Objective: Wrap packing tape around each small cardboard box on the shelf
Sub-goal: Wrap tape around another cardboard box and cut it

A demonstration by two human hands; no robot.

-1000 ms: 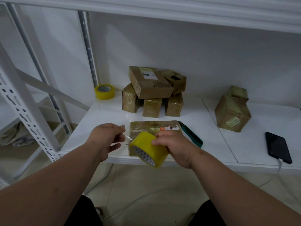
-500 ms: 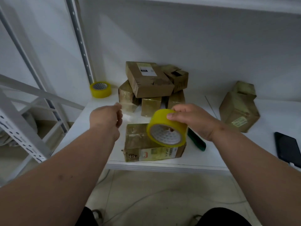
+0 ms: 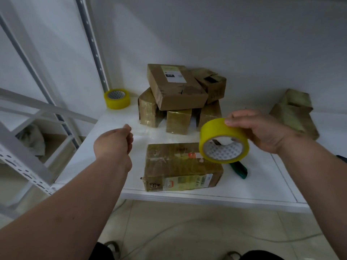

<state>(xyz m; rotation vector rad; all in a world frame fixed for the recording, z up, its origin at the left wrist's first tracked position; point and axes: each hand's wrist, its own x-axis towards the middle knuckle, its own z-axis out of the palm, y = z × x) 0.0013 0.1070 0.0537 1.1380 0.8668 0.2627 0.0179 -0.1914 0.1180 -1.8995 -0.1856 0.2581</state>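
Head view: spare tape roll [image 3: 117, 98], box stack [image 3: 180, 96], green cutter [image 3: 240, 168].

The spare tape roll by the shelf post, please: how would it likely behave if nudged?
The spare tape roll lies flat on its side face, so it would probably slide, not roll. It looks thick and full, likely fairly heavy for its size.

The green-handled cutter [image 3: 240, 168] lies mostly hidden behind the yellow roll of packing tape [image 3: 223, 140]. A dark flat object [image 3: 342, 158] is cut off at the right edge. The taped cardboard boxes on the right [image 3: 294, 113] look blurred.
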